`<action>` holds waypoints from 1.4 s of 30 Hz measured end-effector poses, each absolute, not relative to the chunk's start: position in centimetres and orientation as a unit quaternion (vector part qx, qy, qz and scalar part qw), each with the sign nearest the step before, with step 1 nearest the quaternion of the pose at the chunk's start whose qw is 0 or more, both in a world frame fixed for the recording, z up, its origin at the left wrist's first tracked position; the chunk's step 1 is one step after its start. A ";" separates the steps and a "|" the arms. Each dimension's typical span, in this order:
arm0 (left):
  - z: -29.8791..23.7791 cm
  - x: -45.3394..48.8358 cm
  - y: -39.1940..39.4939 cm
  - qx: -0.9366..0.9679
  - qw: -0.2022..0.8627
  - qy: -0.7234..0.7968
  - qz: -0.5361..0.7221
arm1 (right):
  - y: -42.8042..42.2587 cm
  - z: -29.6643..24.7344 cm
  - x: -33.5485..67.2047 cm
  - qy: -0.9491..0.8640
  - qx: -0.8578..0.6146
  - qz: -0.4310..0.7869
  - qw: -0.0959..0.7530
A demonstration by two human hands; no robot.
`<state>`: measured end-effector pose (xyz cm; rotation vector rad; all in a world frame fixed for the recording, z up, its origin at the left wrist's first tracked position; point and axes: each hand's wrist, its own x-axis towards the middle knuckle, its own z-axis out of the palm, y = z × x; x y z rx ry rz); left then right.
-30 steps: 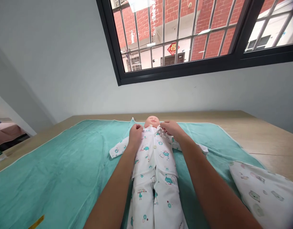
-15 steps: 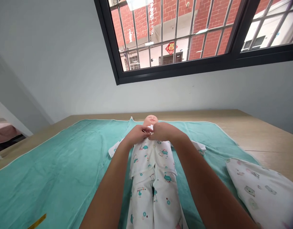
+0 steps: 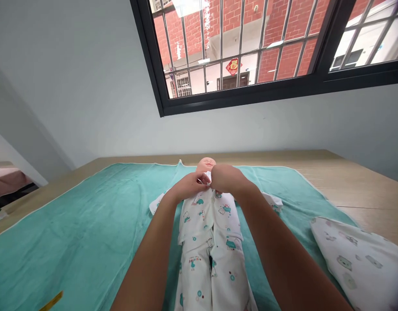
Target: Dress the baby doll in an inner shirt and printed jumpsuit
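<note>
A baby doll [image 3: 205,164] lies on its back on a teal blanket [image 3: 88,224], its head toward the wall. It wears a white printed baby shirt [image 3: 199,216] and matching trousers [image 3: 229,270], with the sleeves spread to both sides. At the neck of the shirt, my left hand [image 3: 192,185] pinches the front edge between thumb and fingers. My right hand [image 3: 227,178] is curled closed on the same shirt front, touching or nearly touching the left fingertips. The exact bit of cloth or fastener between the fingers is hidden.
A folded white cloth with animal prints [image 3: 364,263] lies at the right. Beneath the blanket is a wooden table [image 3: 351,185], set against a wall with a barred window [image 3: 237,47]. A yellow strip [image 3: 51,301] shows at the lower left.
Both hands stay at the shirt's neck; the right fingers have curled and turned slightly. The whole view has shifted a little, with the scene slightly right and down.
</note>
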<state>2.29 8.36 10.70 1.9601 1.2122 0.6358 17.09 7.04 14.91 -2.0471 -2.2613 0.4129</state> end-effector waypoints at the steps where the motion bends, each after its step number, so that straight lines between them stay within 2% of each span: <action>1: 10.7 2.3 8.3 0.766 0.362 0.472 0.245 | 7.1 14.9 17.2 -0.735 -0.663 0.133 0.035; 14: 10.3 4.2 8.0 0.780 0.244 0.517 0.255 | 7.6 14.5 18.1 -0.759 -0.632 0.149 0.055; 29: 10.4 4.2 7.9 0.774 0.254 0.520 0.256 | 7.7 13.8 18.3 -0.748 -0.630 0.190 0.082; 35: 10.3 3.9 8.2 0.776 0.258 0.505 0.275 | 8.7 12.9 18.6 -0.771 -0.576 0.189 0.195; 42: 9.7 3.9 8.6 0.784 0.232 0.507 0.272 | 8.6 13.1 19.1 -0.767 -0.594 0.215 0.111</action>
